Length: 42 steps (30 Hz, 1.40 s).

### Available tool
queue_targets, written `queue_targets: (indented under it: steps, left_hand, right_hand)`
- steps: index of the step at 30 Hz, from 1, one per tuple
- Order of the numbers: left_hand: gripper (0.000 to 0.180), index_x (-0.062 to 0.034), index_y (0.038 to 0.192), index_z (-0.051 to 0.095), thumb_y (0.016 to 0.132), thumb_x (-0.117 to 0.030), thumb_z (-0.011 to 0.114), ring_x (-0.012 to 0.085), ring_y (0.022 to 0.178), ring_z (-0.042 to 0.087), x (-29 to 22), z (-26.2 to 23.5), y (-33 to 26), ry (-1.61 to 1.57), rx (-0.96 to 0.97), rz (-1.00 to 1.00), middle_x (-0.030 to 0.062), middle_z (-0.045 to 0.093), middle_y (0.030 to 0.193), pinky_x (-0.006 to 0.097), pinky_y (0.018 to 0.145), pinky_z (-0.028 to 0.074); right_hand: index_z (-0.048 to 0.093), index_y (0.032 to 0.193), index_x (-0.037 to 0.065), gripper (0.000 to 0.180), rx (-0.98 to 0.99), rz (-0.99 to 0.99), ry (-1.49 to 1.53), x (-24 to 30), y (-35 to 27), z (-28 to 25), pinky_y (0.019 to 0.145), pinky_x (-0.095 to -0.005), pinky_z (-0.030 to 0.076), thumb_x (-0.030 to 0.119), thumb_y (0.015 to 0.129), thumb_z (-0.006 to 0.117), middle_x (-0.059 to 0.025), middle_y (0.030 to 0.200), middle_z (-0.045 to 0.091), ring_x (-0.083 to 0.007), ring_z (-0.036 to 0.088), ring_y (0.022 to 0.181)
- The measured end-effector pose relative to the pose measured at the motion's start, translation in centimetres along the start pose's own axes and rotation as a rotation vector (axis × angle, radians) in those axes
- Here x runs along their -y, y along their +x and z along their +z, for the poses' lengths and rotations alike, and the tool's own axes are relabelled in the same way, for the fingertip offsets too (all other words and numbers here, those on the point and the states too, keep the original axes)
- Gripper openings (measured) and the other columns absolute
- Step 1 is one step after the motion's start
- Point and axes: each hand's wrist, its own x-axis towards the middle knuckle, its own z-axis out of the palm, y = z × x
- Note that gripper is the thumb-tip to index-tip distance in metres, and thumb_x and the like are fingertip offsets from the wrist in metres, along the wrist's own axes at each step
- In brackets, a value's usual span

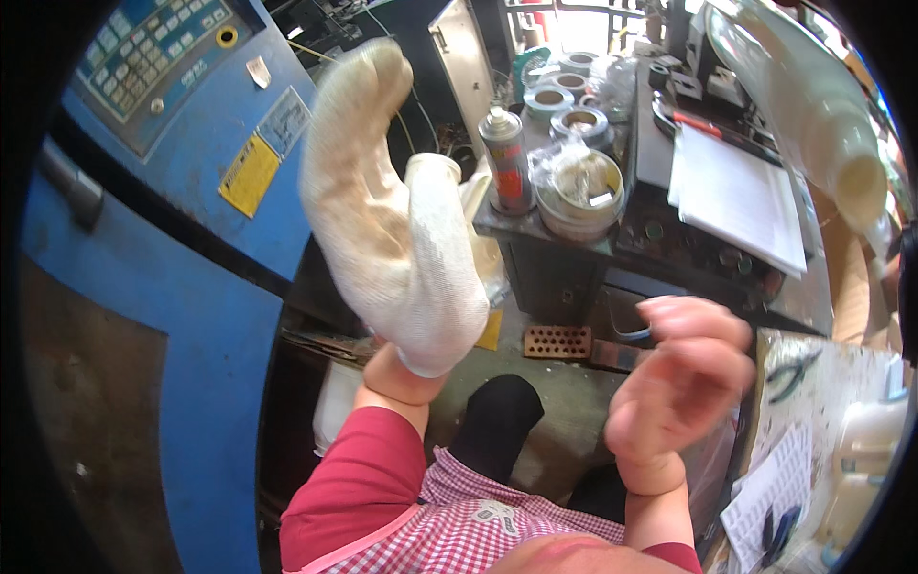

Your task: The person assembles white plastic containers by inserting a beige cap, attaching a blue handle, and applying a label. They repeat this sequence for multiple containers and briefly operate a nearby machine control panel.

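My left hand (392, 230) wears a white knitted work glove, stained grey and brown across the palm. It is raised in front of the blue machine, fingers up and slightly bent, thumb apart, with nothing in the grasp. My right hand (684, 378) is bare and blurred by motion. Its fingers curl loosely with a gap before the palm, and no object shows in it. That hand hovers apart from the dark bench and the worktable on the right.
A blue machine (206, 354) with a keypad panel (143, 72) stands left. The bench holds a spray can (507, 163), tape rolls (579, 124), a round tub (579, 215) and papers (736, 196). Pliers (794, 373) lie on the right worktable (832, 407). A perforated brick (557, 342) is below.
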Motion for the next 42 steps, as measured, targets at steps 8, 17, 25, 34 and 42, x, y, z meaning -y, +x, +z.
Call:
queue_targets:
  steps: [8, 17, 25, 34, 42]
  left_hand:
    - [0.060, 0.0078, 0.147, 0.049, 0.087, 0.018, 0.044, 0.0315, 0.148, 0.046, 2.7, -3.1, 8.2, 0.479, 0.105, -0.145, 0.0213, 0.052, 0.151, 0.050, 0.128, 0.029]
    - [0.032, 0.0011, 0.128, 0.047, 0.098, -0.010, 0.046, 0.0445, 0.141, 0.044, -4.9, -15.4, 30.9, 1.180, -0.105, 0.359, 0.0279, 0.047, 0.141, 0.061, 0.121, 0.032]
    - [0.068, 0.0122, 0.156, 0.027, 0.105, -0.026, 0.050, 0.0308, 0.119, 0.065, -5.4, -19.0, 40.2, 0.902, -0.214, -0.311, 0.0240, 0.060, 0.134, 0.040, 0.106, 0.051]
    - [0.054, 0.0093, 0.146, 0.037, 0.109, -0.029, 0.046, 0.0111, 0.053, 0.048, -4.0, -19.9, 39.1, 0.970, -0.418, -0.333, 0.0033, 0.056, 0.076, 0.023, 0.048, 0.044]
    - [0.054, 0.0088, 0.145, 0.038, 0.109, -0.031, 0.044, 0.0109, 0.054, 0.047, -3.3, -19.5, 38.9, 1.015, -0.479, -0.295, 0.0033, 0.053, 0.078, 0.024, 0.047, 0.043]
  right_hand:
    - [0.068, 0.120, 0.001, 0.027, 0.449, 0.531, 0.206, -1.2, 9.9, 8.9, 0.090, -0.0379, 0.052, -0.001, 0.093, 0.069, -0.0119, 0.109, 0.073, -0.0284, 0.068, 0.099]
    - [0.066, 0.114, 0.003, 0.021, 0.495, 0.399, 0.323, 4.3, 30.1, 26.0, 0.101, -0.0418, 0.049, 0.003, 0.094, 0.069, -0.0144, 0.122, 0.070, -0.0335, 0.064, 0.113]
    - [0.062, 0.098, 0.004, 0.014, 0.382, 0.091, 0.050, -0.3, 40.7, 42.6, 0.114, -0.0486, 0.038, 0.016, 0.096, 0.069, -0.0133, 0.148, 0.062, -0.0388, 0.052, 0.137]
    - [0.060, 0.093, 0.008, 0.018, 0.330, 0.068, 0.049, -1.6, 41.3, 47.3, 0.119, -0.0624, 0.030, 0.020, 0.093, 0.073, -0.0105, 0.146, 0.063, -0.0394, 0.049, 0.140]
    - [0.064, 0.093, 0.008, 0.015, 0.240, 0.228, 0.260, -2.4, 41.2, 48.1, 0.117, -0.0564, 0.035, 0.018, 0.092, 0.074, -0.0101, 0.136, 0.072, -0.0381, 0.055, 0.136]
